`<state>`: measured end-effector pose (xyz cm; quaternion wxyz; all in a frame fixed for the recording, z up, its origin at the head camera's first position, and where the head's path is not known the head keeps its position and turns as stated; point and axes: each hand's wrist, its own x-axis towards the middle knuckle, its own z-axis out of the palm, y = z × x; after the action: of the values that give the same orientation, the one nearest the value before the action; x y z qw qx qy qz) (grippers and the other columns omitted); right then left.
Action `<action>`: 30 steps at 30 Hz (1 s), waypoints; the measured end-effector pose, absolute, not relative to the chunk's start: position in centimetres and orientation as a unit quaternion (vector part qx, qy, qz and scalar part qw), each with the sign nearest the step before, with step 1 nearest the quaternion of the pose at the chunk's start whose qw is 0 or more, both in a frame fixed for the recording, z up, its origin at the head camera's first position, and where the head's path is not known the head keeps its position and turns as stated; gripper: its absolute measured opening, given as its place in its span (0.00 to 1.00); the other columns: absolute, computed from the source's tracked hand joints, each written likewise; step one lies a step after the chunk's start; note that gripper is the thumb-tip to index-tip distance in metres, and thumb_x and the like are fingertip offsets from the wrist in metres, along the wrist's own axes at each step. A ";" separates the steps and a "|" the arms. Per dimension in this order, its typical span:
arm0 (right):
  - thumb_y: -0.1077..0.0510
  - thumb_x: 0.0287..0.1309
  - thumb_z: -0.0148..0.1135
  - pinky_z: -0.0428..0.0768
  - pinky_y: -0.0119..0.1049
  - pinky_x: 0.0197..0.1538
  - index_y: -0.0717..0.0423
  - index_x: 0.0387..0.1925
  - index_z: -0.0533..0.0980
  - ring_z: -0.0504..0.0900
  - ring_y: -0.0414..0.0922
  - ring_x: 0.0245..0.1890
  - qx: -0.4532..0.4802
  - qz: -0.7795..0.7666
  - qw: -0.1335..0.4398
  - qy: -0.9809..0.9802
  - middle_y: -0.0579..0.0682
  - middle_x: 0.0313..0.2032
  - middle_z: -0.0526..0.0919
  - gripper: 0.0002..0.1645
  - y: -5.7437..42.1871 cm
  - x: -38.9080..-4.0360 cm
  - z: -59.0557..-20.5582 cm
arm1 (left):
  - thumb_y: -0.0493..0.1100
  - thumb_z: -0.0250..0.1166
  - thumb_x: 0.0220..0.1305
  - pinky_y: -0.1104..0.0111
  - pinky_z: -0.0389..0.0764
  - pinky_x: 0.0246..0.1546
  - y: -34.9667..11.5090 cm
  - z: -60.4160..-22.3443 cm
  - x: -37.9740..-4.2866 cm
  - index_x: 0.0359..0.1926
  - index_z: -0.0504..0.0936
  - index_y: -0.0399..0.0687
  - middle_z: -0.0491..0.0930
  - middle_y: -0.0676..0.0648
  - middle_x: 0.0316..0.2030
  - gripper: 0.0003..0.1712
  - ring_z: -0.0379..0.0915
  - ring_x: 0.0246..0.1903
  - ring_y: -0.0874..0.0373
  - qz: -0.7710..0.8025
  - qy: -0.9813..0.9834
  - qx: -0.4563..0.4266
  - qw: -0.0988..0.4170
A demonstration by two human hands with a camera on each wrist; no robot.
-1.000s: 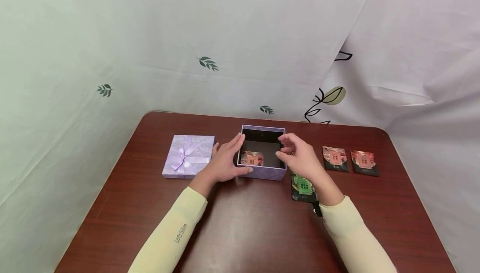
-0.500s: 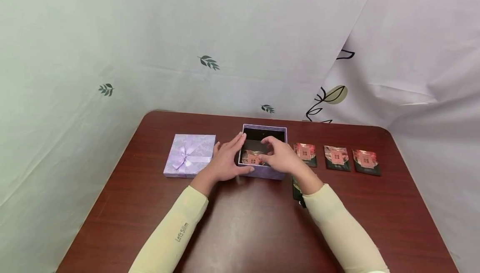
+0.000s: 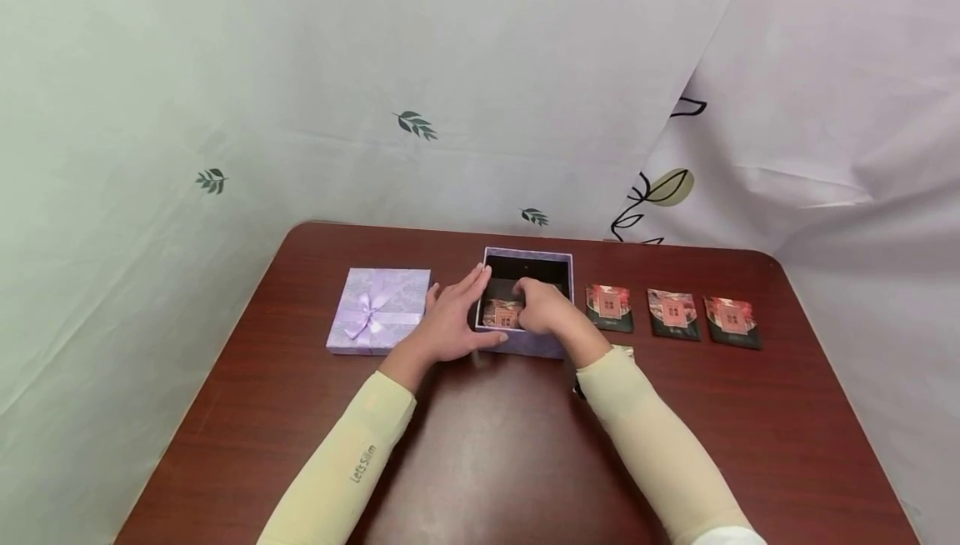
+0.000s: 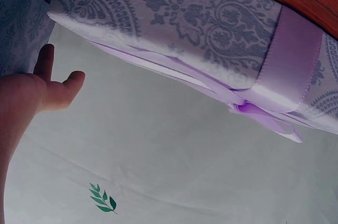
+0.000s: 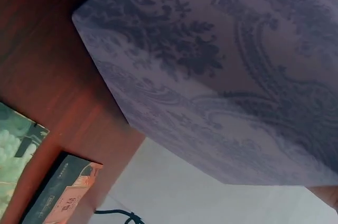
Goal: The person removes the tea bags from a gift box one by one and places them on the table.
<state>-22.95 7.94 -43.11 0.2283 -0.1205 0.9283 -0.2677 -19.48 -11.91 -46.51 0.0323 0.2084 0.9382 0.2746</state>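
Note:
A purple patterned gift box (image 3: 531,345) with a black inside lies open on the table. My left hand (image 3: 453,320) braces its left side, fingers straight along the wall and thumb across the front corner. Inside, at the front left, lies a red-and-dark sachet (image 3: 500,313). My right hand (image 3: 546,309) reaches down into the box beside that sachet, fingertips hidden; I cannot tell whether it pinches it. The box's outer wall (image 5: 200,76) fills much of the right wrist view. The left wrist view shows the left hand (image 4: 24,94) near the ribboned lid (image 4: 195,28).
The lid (image 3: 378,312) with its lilac bow lies left of the box. Three red sachets stand in a row at right: near (image 3: 609,308), middle (image 3: 673,314) and far (image 3: 732,322). A green sachet (image 5: 16,150) is mostly under the right forearm in the head view.
My right hand has moved left from the box's right rim, down to the sachet inside. The forearm now covers the green sachet and uncovers the nearest red one. The left hand stays put.

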 end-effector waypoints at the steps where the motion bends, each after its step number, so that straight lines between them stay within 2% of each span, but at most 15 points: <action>1: 0.66 0.59 0.60 0.71 0.41 0.36 0.64 0.63 0.71 0.74 0.52 0.36 -0.119 -0.266 0.232 0.928 0.58 0.50 0.79 0.28 7.9 -23.1 -43.2 | 0.70 0.70 0.54 0.36 0.39 0.65 -11.9 -46.5 -19.5 0.80 0.48 0.53 0.46 0.50 0.78 0.62 0.58 0.68 0.44 0.274 0.938 0.208 0.032; 7: 0.64 0.60 0.60 0.73 0.42 0.42 0.64 0.62 0.71 0.75 0.51 0.42 -0.107 -0.252 0.246 0.930 0.58 0.55 0.78 0.28 7.7 -23.6 -43.9 | 0.70 0.70 0.54 0.36 0.39 0.65 -11.8 -46.6 -19.5 0.80 0.49 0.52 0.46 0.50 0.78 0.63 0.59 0.68 0.44 0.273 0.938 0.210 0.032; 11: 0.65 0.59 0.60 0.73 0.43 0.45 0.65 0.61 0.72 0.75 0.52 0.43 -0.105 -0.257 0.240 0.930 0.59 0.54 0.79 0.27 7.7 -23.8 -44.1 | 0.70 0.70 0.54 0.37 0.39 0.65 -11.8 -46.6 -19.5 0.80 0.48 0.52 0.46 0.51 0.78 0.63 0.59 0.68 0.44 0.275 0.938 0.208 0.033; 18: 0.63 0.62 0.59 0.74 0.46 0.50 0.64 0.61 0.71 0.76 0.51 0.46 -0.103 -0.274 0.236 0.927 0.60 0.55 0.78 0.26 7.5 -23.9 -44.3 | 0.70 0.69 0.54 0.36 0.40 0.65 -11.9 -46.7 -19.5 0.80 0.49 0.51 0.47 0.50 0.78 0.63 0.60 0.68 0.43 0.272 0.939 0.211 0.027; 24: 0.66 0.60 0.57 0.73 0.45 0.44 0.61 0.62 0.72 0.75 0.52 0.40 -0.088 -0.299 0.225 0.923 0.58 0.51 0.80 0.26 7.6 -23.8 -44.3 | 0.70 0.70 0.54 0.36 0.41 0.65 -11.9 -46.6 -19.5 0.80 0.50 0.51 0.48 0.50 0.78 0.62 0.61 0.67 0.43 0.269 0.940 0.209 0.022; 30: 0.66 0.59 0.61 0.74 0.42 0.37 0.61 0.60 0.74 0.75 0.50 0.34 -0.081 -0.309 0.216 0.923 0.55 0.45 0.80 0.26 7.5 -23.4 -43.9 | 0.69 0.70 0.54 0.35 0.41 0.64 -11.9 -46.5 -19.4 0.80 0.50 0.51 0.48 0.49 0.77 0.62 0.61 0.67 0.43 0.271 0.939 0.211 0.022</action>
<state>-23.43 7.54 -43.86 0.2164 -0.0814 0.9226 -0.3088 -19.43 -11.86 -46.51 0.0224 0.2110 0.9389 0.2710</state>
